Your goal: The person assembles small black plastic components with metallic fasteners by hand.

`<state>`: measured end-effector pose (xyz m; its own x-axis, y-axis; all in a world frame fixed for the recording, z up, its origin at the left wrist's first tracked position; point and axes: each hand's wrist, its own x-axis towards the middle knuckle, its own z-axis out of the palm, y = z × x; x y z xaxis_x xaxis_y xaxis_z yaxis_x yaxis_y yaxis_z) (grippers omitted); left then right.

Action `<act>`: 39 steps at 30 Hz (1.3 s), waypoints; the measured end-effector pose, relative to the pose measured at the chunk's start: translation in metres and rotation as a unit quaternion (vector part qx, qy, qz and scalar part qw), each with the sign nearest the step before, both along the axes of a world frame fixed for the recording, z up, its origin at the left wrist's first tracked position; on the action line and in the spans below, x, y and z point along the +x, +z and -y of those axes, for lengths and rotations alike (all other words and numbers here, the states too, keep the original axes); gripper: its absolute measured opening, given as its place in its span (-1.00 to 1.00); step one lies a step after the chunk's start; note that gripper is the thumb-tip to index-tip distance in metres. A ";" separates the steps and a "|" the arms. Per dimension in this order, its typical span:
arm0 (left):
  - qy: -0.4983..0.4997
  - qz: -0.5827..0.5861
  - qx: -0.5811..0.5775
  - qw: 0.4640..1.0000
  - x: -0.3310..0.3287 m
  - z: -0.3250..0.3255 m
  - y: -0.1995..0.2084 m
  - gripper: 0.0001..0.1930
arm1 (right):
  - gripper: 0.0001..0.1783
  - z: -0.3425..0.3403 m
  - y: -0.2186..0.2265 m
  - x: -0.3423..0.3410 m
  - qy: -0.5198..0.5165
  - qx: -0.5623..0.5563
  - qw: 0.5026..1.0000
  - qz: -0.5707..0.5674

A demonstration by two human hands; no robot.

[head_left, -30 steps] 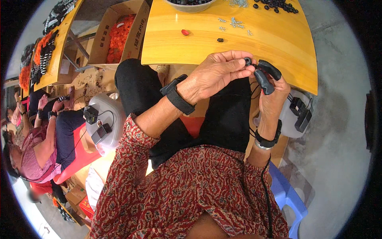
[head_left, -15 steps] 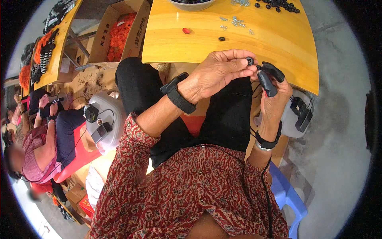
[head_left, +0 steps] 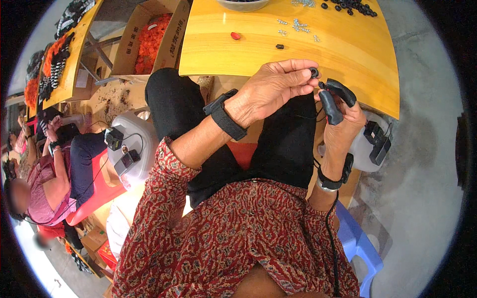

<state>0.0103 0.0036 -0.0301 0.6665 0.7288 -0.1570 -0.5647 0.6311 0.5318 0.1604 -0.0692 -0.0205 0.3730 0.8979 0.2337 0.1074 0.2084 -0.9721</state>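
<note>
My left hand (head_left: 280, 83) is closed in a pinch between thumb and fingers. A small black round piece with a hole, like a ring (head_left: 314, 73), sticks out at its fingertips. Close beside it, my right hand (head_left: 345, 116) is wrapped round what looks like a pair of small pliers (head_left: 340, 92) with two thick black handles set apart in a V. The tool's narrow dark tip points toward the left fingertips, with a little gap from the ring. Both hands are over my lap at the table's near edge. Whether the tip grips anything is too small to tell.
On the yellow table (head_left: 238, 54) lie a red piece (head_left: 235, 36), a black cylinder (head_left: 279, 46), several clear bits (head_left: 300, 26) and black round pieces (head_left: 355, 6), plus a bowl (head_left: 243, 6). A cardboard box (head_left: 171, 47) holds orange material. A co-worker (head_left: 49, 179) sits at left.
Both hands stay nearly in place. The ring in my left fingers has turned slightly, and the pliers have tilted a little in my right hand. The co-worker's hands have shifted.
</note>
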 end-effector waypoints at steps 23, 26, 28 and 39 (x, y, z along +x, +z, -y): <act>0.004 -0.029 0.029 0.999 0.003 0.004 0.002 -0.72 | -0.73 0.000 -0.005 0.005 -0.053 -0.025 0.988 0.143; 0.002 -0.027 0.033 0.999 0.003 0.004 0.001 -0.72 | -0.72 -0.001 -0.005 0.002 -0.050 -0.025 0.992 0.109; 0.003 -0.027 0.035 0.999 0.003 0.005 0.001 -0.72 | -0.72 -0.001 -0.005 0.002 -0.046 -0.014 0.994 0.095; 0.021 -0.052 0.061 0.997 0.003 0.006 0.002 -0.73 | -0.74 -0.003 -0.006 0.001 -0.041 -0.001 0.997 0.064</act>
<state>0.0129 -0.0024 -0.0278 0.6206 0.7730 -0.1318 -0.5269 0.5356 0.6599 0.1612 -0.0662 -0.0269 0.4127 0.8660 0.2825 0.2477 0.1917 -0.9497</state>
